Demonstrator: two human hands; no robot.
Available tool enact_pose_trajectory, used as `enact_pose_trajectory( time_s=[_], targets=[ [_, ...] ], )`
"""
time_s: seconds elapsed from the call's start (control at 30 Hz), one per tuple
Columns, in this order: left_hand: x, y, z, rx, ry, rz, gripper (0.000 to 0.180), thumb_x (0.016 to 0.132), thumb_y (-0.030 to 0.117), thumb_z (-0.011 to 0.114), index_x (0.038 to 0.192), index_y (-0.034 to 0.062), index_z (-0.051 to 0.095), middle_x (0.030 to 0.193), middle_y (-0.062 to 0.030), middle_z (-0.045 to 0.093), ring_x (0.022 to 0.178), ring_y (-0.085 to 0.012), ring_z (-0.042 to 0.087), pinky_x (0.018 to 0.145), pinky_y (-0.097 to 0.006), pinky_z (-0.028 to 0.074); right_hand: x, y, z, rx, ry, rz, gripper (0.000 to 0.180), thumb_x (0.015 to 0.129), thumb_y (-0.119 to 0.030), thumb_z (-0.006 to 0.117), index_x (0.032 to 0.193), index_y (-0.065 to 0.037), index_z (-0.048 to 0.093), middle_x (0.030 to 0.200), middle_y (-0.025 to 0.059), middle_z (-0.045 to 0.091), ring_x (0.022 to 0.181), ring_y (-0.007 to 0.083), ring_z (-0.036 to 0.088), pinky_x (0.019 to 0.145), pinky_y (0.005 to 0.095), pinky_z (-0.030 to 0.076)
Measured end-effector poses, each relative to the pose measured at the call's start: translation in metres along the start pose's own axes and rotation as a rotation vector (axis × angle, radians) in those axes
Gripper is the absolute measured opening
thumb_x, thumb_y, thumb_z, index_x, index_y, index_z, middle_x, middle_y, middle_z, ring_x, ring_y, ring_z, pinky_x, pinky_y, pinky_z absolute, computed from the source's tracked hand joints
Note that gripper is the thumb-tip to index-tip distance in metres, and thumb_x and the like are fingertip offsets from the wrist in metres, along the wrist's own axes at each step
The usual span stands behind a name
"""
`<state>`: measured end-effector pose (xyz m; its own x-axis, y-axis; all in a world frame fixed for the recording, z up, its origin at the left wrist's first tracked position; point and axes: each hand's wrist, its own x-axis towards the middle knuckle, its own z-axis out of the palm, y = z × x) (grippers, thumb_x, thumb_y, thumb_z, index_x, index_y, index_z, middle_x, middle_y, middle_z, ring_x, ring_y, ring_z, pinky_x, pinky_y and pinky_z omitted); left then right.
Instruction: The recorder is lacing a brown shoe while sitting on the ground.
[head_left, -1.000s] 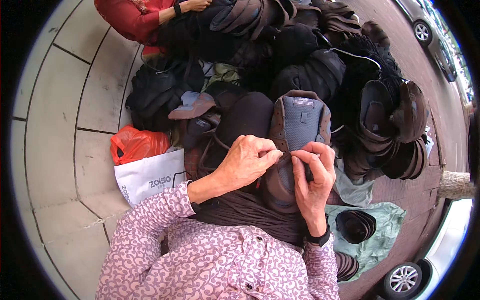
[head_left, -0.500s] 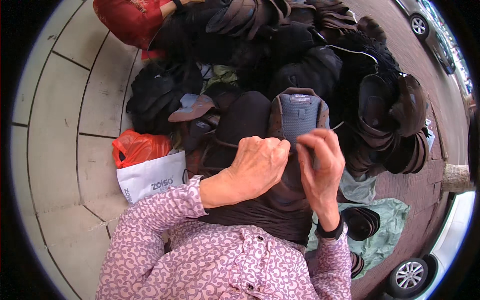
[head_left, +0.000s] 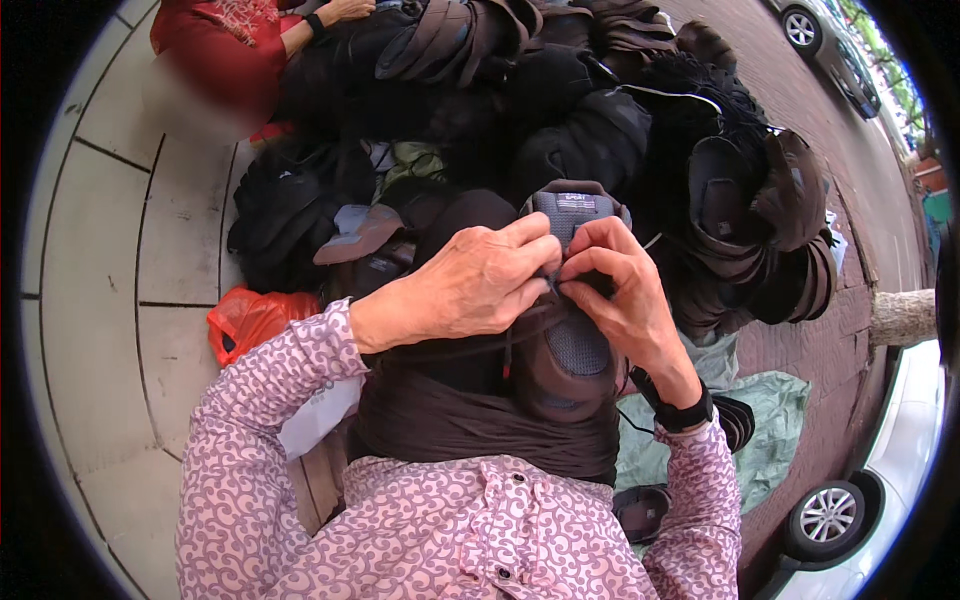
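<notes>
The left hand (head_left: 480, 280) has its fingers bent and drawn in, thumb and forefinger brought together in a close pinch. The right hand (head_left: 632, 305) faces it with thumb and forefinger also nearly meeting, the other fingers curled above, so the two sets of fingertips are just beside each other. Whatever lies between the tips is too small and too covered to tell.

Directly beneath the fingers is a brown shoe upper with grey-blue mesh panels (head_left: 578, 345), and both hands touch it around its middle. Its rounded toe lies on the body side of the fingers; its grey tongue with a small printed label (head_left: 577, 204) shows beyond them. Below the fingers, toward the body, dark brown, finely ridged material (head_left: 480, 430) covers the lap. A black wristband (head_left: 687, 408) circles the right wrist.

Beyond the fingers rises a heap of soft black pieces (head_left: 590, 140), with a thin white cord (head_left: 680, 93) across it. To the left of the fingers lies a loose brown upper with a pale blue-grey patch (head_left: 362, 238); farther left and nearer the body is a crumpled orange-red plastic bag (head_left: 258, 325). To the right of the fingers are stacked brown and dark shoe uppers (head_left: 745, 270), and on the body side of these a pale green plastic sheet (head_left: 775, 425). Well apart, at the far left, are a co-worker's red sleeve (head_left: 235, 50) and hand (head_left: 345, 10).
</notes>
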<state>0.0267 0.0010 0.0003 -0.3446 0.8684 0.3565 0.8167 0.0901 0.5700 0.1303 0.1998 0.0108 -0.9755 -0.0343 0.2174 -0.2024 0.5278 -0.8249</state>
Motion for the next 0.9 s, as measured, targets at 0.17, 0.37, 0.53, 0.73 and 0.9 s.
enact_pose_trajectory(
  time_s=[0.17, 0.37, 0.53, 0.73, 0.9],
  targets=[
    [0.0, -0.002, -0.016, -0.2, -0.149, -0.099, 0.029, 0.077, 0.02, 0.083, 0.091, 0.0024, 0.065, 0.097, -0.0126, 0.056, 0.084, -0.0333, 0.063, 0.073, -0.042, 0.052, 0.002, 0.0, -0.001, 0.029, -0.091, 0.042, 0.015, 0.075, 0.004, 0.076, 0.09, 0.0, 0.072, 0.102, 0.0097, 0.054, 0.098, 0.0262, 0.06, 0.085, 0.0357, 0.05],
    [-0.004, -0.015, -0.006, -0.244, -0.072, 0.032, 0.037, 0.069, 0.02, 0.089, 0.09, 0.0017, 0.065, 0.088, -0.0088, 0.054, 0.075, -0.0247, 0.059, 0.063, -0.036, 0.047, 0.01, -0.006, 0.0, -0.027, -0.214, 0.002, 0.013, 0.077, 0.001, 0.075, 0.091, 0.0, 0.075, 0.103, 0.0107, 0.053, 0.099, 0.0276, 0.058, 0.087, 0.0379, 0.049],
    [-0.007, -0.011, -0.004, -0.169, -0.069, -0.015, 0.041, 0.067, 0.024, 0.091, 0.088, 0.0029, 0.062, 0.094, -0.0117, 0.055, 0.087, -0.032, 0.062, 0.072, -0.041, 0.051, 0.017, -0.005, -0.003, -0.093, -0.31, 0.007, 0.013, 0.078, -0.002, 0.074, 0.091, 0.0, 0.075, 0.105, 0.0109, 0.054, 0.1, 0.029, 0.055, 0.089, 0.0399, 0.047],
    [-0.008, -0.003, -0.002, -0.112, -0.036, -0.029, 0.041, 0.066, 0.023, 0.09, 0.089, 0.0047, 0.061, 0.096, -0.0114, 0.055, 0.082, -0.0331, 0.062, 0.069, -0.042, 0.052, 0.02, -0.003, -0.007, -0.054, -0.368, 0.013, 0.012, 0.077, -0.002, 0.074, 0.088, -0.001, 0.074, 0.105, 0.0113, 0.054, 0.102, 0.03, 0.054, 0.091, 0.0398, 0.046],
    [-0.01, 0.0, 0.003, -0.078, 0.012, -0.011, 0.037, 0.068, 0.02, 0.088, 0.089, 0.005, 0.061, 0.097, -0.0114, 0.055, 0.079, -0.0331, 0.063, 0.064, -0.042, 0.052, 0.021, -0.002, -0.009, -0.038, -0.375, 0.022, 0.012, 0.075, 0.0, 0.073, 0.088, 0.0, 0.073, 0.105, 0.012, 0.055, 0.105, 0.0308, 0.056, 0.092, 0.0392, 0.046]
  ],
)
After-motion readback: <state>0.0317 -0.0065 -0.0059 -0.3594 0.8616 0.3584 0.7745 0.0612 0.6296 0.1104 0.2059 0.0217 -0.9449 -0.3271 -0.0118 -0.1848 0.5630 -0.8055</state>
